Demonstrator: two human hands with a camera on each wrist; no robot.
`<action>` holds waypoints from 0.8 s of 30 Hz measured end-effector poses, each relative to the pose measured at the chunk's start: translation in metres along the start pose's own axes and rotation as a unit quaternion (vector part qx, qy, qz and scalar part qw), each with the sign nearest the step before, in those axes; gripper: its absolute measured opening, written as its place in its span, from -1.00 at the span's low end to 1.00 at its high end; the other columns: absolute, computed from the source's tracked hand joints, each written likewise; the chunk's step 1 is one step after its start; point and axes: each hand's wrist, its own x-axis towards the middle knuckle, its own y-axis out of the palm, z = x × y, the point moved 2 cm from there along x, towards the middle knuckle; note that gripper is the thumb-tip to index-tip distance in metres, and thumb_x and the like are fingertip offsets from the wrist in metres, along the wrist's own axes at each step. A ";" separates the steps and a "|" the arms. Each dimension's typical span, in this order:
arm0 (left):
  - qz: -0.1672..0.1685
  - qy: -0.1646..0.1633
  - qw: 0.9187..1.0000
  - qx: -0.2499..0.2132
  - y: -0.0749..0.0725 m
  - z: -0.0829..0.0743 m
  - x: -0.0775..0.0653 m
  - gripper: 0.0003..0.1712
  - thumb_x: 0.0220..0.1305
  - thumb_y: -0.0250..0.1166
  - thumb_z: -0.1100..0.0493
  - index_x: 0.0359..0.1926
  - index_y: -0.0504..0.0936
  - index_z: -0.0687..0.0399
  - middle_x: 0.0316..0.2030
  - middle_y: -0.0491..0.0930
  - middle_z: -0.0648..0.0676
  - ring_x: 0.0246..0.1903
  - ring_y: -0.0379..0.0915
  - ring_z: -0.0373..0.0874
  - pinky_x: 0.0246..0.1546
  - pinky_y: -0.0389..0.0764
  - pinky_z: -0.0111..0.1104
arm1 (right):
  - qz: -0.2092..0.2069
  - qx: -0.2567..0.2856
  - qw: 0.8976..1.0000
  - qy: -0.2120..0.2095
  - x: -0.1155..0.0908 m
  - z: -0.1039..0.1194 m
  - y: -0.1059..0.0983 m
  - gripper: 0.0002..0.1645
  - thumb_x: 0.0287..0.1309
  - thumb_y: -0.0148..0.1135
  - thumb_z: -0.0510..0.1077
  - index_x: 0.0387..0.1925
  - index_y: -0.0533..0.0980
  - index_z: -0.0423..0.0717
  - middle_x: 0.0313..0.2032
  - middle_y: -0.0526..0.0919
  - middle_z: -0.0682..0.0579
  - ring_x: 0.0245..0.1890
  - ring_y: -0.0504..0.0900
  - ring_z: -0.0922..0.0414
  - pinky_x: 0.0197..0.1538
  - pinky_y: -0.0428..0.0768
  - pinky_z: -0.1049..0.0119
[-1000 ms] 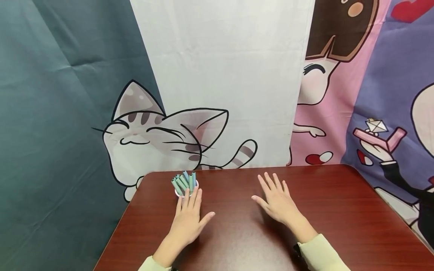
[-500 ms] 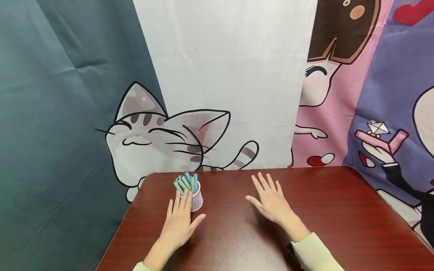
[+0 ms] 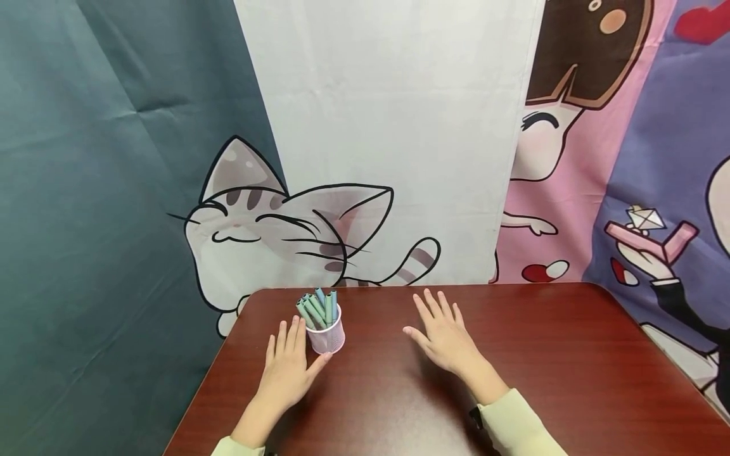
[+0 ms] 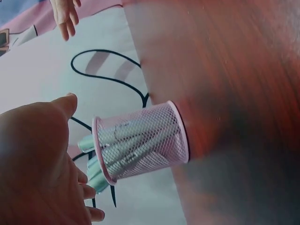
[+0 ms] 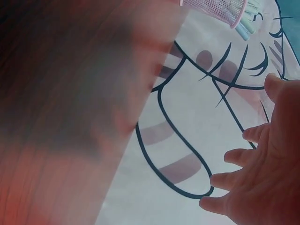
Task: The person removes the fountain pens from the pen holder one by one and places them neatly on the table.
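Pink mesh cup (image 3: 327, 341), upright on table (image 3: 376, 386), green and blue tubes (image 3: 317, 310) leaning inside

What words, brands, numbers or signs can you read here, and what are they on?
None can be read.
Printed backdrop: drawings only, including a red heart; no lettering.
Green and blue sticks: any print is too small to read.
Pink mesh cup: no label seen.
Table: no lettering seen.

Lt pink mesh cup (image 3: 327, 341), grn/blu tubes (image 3: 315, 310), dk red-brn grained tbl (image 3: 570, 361)
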 end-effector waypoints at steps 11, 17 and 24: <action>0.043 -0.039 0.998 -0.016 0.008 0.019 0.017 0.19 0.31 0.18 -0.41 0.56 -0.02 0.35 0.57 -0.04 0.33 0.55 -0.26 0.35 0.47 -0.18 0.27 | 0.015 0.024 1.000 0.003 0.009 0.012 0.007 -0.10 0.41 0.06 0.32 0.55 0.17 -0.08 0.55 0.11 -0.20 0.55 -0.01 -0.28 0.45 -0.01 -0.39; 0.057 -0.047 0.997 -0.023 0.011 0.024 0.027 0.21 0.29 0.20 -0.41 0.56 -0.02 0.38 0.56 -0.03 0.35 0.54 -0.25 0.36 0.47 -0.17 0.27 | 0.016 0.042 0.999 -0.003 0.014 0.018 0.011 -0.11 0.42 0.04 0.33 0.56 0.17 -0.07 0.55 0.13 -0.19 0.56 -0.01 -0.25 0.46 -0.02 -0.37; 0.065 -0.046 0.996 -0.029 0.014 0.025 0.041 0.24 0.26 0.19 -0.45 0.54 0.00 0.41 0.55 -0.04 0.38 0.54 -0.24 0.37 0.47 -0.16 0.28 | 0.023 0.052 0.998 -0.004 0.021 0.024 0.020 -0.11 0.44 0.00 0.33 0.56 0.15 -0.05 0.56 0.10 -0.16 0.57 -0.03 -0.22 0.48 -0.04 -0.34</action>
